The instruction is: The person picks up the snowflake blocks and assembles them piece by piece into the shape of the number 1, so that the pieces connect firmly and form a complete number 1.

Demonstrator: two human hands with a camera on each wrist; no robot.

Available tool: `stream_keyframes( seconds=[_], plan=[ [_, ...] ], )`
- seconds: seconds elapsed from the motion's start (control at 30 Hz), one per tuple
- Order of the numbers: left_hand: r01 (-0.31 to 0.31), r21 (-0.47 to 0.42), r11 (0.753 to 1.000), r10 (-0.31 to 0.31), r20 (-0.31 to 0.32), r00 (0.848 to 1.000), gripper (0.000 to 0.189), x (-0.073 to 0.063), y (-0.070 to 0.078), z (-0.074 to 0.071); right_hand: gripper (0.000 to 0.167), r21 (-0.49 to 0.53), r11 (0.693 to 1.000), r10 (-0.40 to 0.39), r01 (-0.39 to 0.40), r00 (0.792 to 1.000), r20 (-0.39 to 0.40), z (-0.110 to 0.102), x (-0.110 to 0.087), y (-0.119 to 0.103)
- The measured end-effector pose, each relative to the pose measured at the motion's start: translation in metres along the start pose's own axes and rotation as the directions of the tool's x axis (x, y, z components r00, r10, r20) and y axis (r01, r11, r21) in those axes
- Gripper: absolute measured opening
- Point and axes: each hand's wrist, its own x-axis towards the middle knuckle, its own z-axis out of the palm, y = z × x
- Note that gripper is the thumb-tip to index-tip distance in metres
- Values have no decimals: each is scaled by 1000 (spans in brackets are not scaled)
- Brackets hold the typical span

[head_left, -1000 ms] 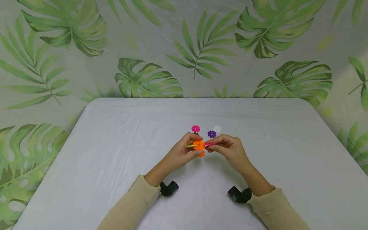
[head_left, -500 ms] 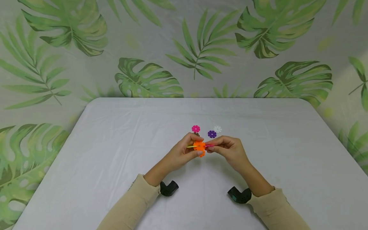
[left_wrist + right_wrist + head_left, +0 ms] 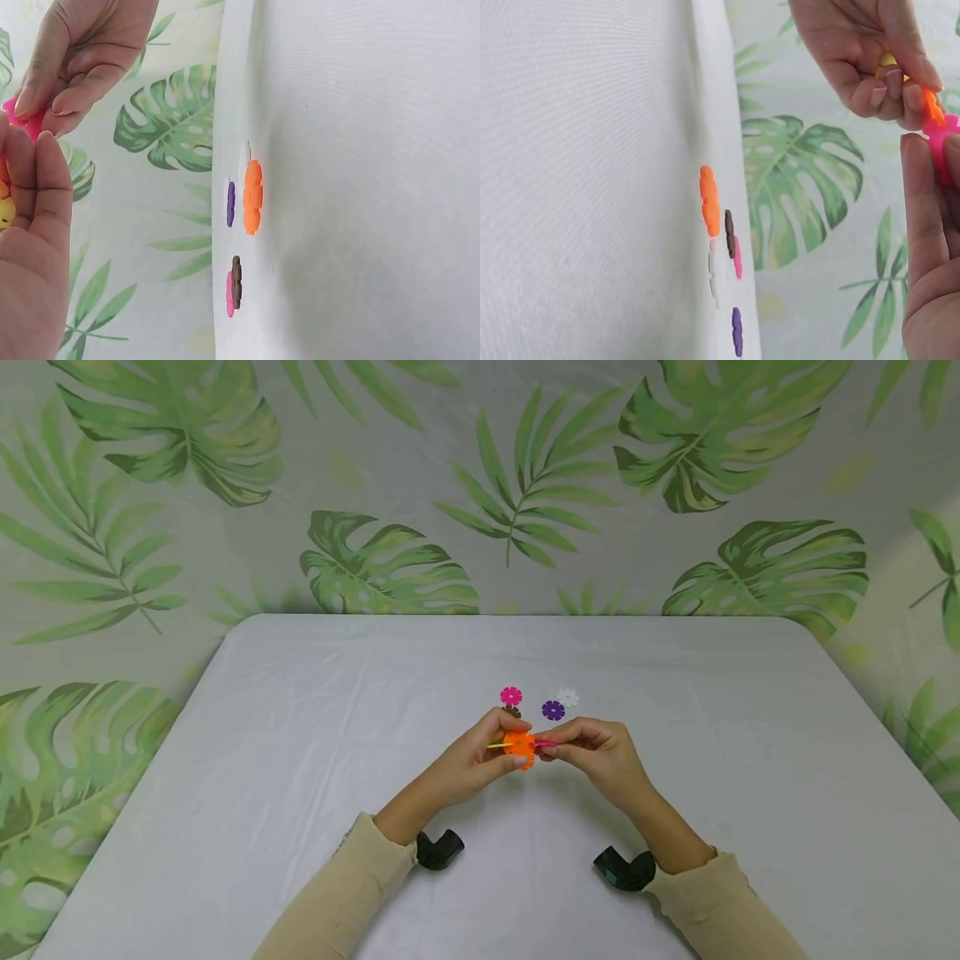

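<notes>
My left hand (image 3: 476,756) holds an orange notched disc (image 3: 518,739) of the interlocking toy kind between thumb and fingers. A yellow disc (image 3: 497,745), seen edge-on, joins its left side. From the other side my right hand (image 3: 603,752) pinches a pink disc (image 3: 545,743) at the orange disc's right edge. In the right wrist view the pink disc (image 3: 941,139) meets the orange disc (image 3: 933,107), roughly crosswise; how deeply their slots engage is hidden by fingers. Both hands are above the white table (image 3: 300,735).
Beyond the hands lie loose discs: pink (image 3: 511,696), brown (image 3: 513,712), purple (image 3: 553,710) and white (image 3: 567,697). Another orange disc (image 3: 528,763) lies on the table below the held pieces. A leaf-patterned cloth (image 3: 390,560) hangs behind the table.
Both hands and the held discs have shifted slightly toward the person, showing a bit more of the brown disc. The grips stay the same; the loose discs have not moved.
</notes>
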Motion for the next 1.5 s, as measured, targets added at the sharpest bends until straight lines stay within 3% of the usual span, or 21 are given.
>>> stream_keyframes(
  seconds=[0.47,0.8,1.17,1.5],
  plan=[
    [13,67,998,-15,29,999,28,0,1,-3,8,-11,999,-53,53,998,24,1,-1,6],
    [102,-12,995,-102,15,995,31,-1,-2,-6,9,-48,999,19,-18,1000,4,4,2,3],
    [181,-61,982,-179,26,983,33,-1,1,-8,11,-65,997,34,-36,999,-27,3,0,0],
    [164,-79,983,-164,4,986,30,-1,2,-5,10,-37,999,-8,7,999,-31,4,0,1]
  ],
)
